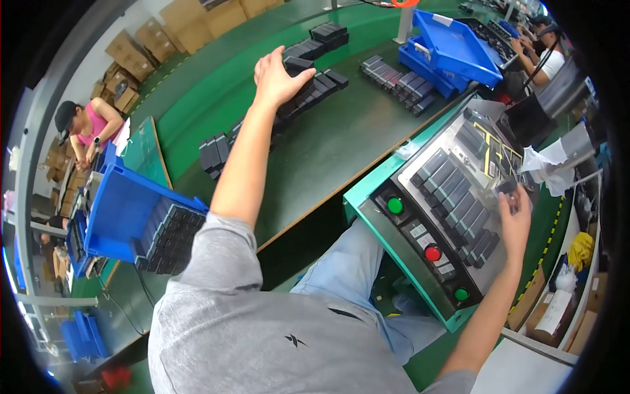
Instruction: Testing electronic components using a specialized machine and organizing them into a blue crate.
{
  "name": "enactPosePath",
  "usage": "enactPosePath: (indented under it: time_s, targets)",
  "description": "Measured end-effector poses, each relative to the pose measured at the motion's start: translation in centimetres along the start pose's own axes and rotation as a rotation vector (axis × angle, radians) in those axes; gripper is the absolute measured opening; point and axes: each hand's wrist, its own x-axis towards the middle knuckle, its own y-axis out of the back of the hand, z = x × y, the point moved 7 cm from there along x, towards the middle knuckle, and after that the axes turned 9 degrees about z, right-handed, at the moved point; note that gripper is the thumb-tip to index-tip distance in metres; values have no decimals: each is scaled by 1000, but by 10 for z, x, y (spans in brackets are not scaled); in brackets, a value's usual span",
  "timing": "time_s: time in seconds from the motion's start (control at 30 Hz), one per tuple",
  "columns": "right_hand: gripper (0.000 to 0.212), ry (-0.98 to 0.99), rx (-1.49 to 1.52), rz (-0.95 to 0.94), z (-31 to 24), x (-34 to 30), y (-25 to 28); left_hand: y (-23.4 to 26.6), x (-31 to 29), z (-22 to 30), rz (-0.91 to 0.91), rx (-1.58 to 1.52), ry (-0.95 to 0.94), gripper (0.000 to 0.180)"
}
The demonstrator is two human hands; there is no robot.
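Left hand [279,80] covers part of a black block [300,64]; finger contact on its far side is hidden. Left forearm [244,167] blocks the middle of the block row [215,153]. Dark piece [504,187] at right hand [516,211] is partly covered, kind unclear. Right sleeve [453,383] is cut by the lower edge. Panel labels [419,231] are too small to read. Red object [117,377], lower left, is blurred.

Factory workshop | green workbench [328,148] | blue bins [453,49] (stacked) | cardboard boxes [130,52]
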Motion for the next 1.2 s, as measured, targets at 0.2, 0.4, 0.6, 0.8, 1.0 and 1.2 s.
enactPosePath:
  time_s: [0.2, 0.4, 0.6, 0.8, 1.0, 1.2]
  targets:
    - [46, -96, 212, -56, 16, 16, -9, -48, 19, 6, -316, 144, -237, 56]
    - [43, -115, 342, 78, 17, 9, 16, 0, 10, 65, -308, -304, -35, 47]
    - [37, -190, 621, 285, 3, -52, 58, 20, -52, 145, -798, -1259, 414, 53]
    - [33, -220, 895, 202, -17, -127, 76, -10, -126, 232, -1357, -1502, 602, 50]
    - [40, -345, 901, 223, -25, -177, 88, -39, -160, 326, -1326, -1067, 11, 38]
    - [36, -397, 902, 287, -7, -217, 97, -104, -200, 387, -1454, -911, -83, 54]
